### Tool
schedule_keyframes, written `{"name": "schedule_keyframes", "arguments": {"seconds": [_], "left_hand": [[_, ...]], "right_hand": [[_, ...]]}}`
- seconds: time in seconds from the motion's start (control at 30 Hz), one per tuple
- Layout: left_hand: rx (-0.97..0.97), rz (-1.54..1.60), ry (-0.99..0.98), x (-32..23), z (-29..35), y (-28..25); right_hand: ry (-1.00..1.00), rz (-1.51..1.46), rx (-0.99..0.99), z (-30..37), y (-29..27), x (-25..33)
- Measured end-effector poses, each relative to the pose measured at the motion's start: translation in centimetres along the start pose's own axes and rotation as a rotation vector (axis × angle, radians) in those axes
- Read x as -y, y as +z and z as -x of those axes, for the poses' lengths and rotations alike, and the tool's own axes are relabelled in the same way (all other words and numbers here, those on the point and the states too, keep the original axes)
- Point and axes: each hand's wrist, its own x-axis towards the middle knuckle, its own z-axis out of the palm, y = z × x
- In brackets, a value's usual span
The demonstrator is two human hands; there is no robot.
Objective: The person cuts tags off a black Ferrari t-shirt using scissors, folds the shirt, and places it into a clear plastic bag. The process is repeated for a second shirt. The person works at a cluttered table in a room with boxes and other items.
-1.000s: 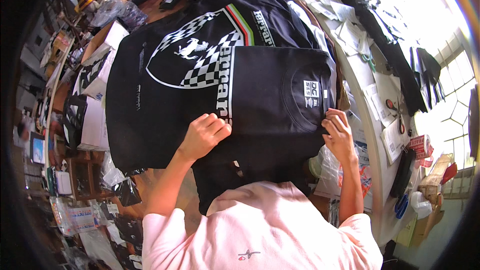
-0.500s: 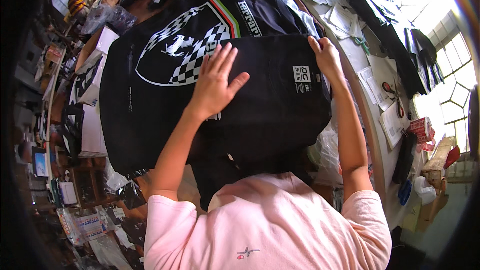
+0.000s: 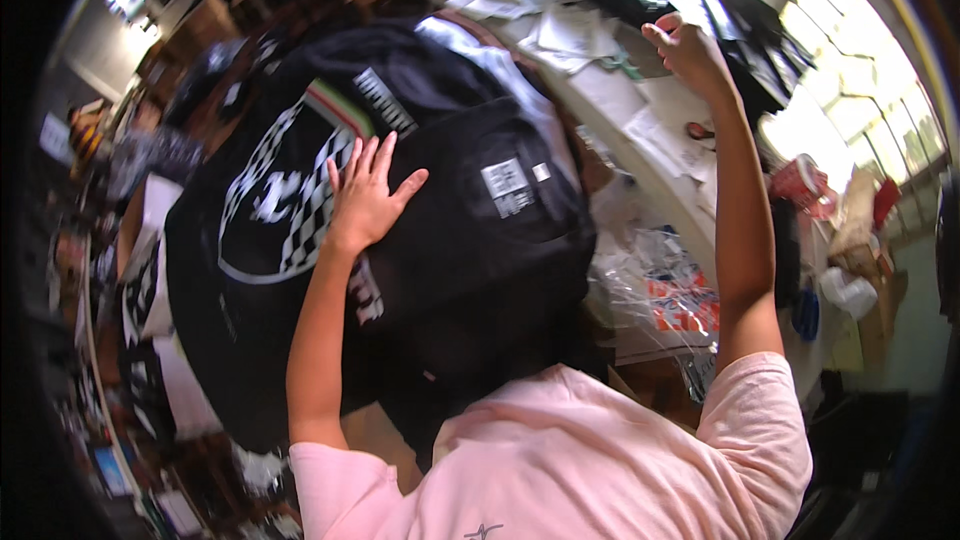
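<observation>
A black T-shirt lies in front of me with its neck part folded over and a white label print showing. Flat on it, fingers spread, rests my left hand, near the edge of a checkered shield print on black cloth. My right hand is off the shirt, raised at the far right above the paper-covered table. Its fingers are curled in. Whether anything small is between them is hidden.
Loose papers lie along the table on the right, with red-handled scissors partly behind my arm. Further right is a red and white tape roll. Clear plastic packaging sits between shirt and table; a white box stands left.
My right hand has let go of the shirt's far right corner and moved up and right over the table. My left hand stays flat on the shirt. The whole view has swung.
</observation>
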Motion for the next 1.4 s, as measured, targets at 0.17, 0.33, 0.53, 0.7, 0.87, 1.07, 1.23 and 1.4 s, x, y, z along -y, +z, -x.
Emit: {"name": "schedule_keyframes", "arguments": {"seconds": [0.17,0.33,0.53,0.7,0.87,1.07,1.23,1.4], "left_hand": [[0.007,0.164,0.201,-2.1,-7.0,0.7],[0.554,0.330,0.175,-2.5,-11.1,-1.8],[1.152,0.581,0.024,-2.3,-13.3,-3.6],[1.126,0.468,0.042,-2.0,-13.1,-3.8],[0.956,0.519,0.166,-5.8,-12.5,-9.9],[0.473,0.709,-0.012,-8.3,-9.7,-18.8],[0.201,1.104,-0.455,1.0,-8.5,-18.5],[0.269,1.389,-0.562,4.3,-4.4,-8.4]], "right_hand": [[0.022,0.270,-0.284,-2.5,-10.8,-9.2],[0.324,0.502,-0.248,-1.3,-21.3,-24.0],[0.605,0.493,0.203,5.7,-18.1,-35.0],[0.684,0.394,0.299,7.2,-14.7,-34.8],[0.598,0.548,0.159,9.1,-12.4,-37.7],[0.592,0.424,0.243,9.6,-12.8,-39.7],[0.463,0.350,0.076,8.0,-12.9,-39.1],[0.540,-0.028,-0.165,8.3,-18.2,-41.7]]}}
